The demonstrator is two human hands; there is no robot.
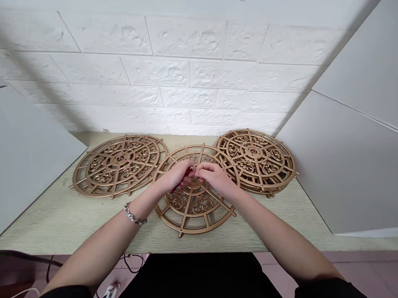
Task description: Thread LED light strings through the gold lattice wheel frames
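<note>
In front of me a round gold openwork frame (194, 231), with ribs and scrollwork, lies flat on the table. Over its centre my left hand (178, 175) is closed around a small red-handled tool (189, 170) with a shiny metal head; its exact kind cannot be made out. My right hand (216, 176) meets the left one above the frame's middle, thumb and fingers pinched together near the tool's head. Whatever sits in that pinch is too small or hidden to name. Both hands cover part of the frame's hub.
Similar gold frames (116, 193) lie overlapping at the left, and a taller stack (267, 186) stands at the back right, with thin wire at its centre. White panels (344, 174) flank the pale table (140, 244). Below it are cables and a power strip (111, 293).
</note>
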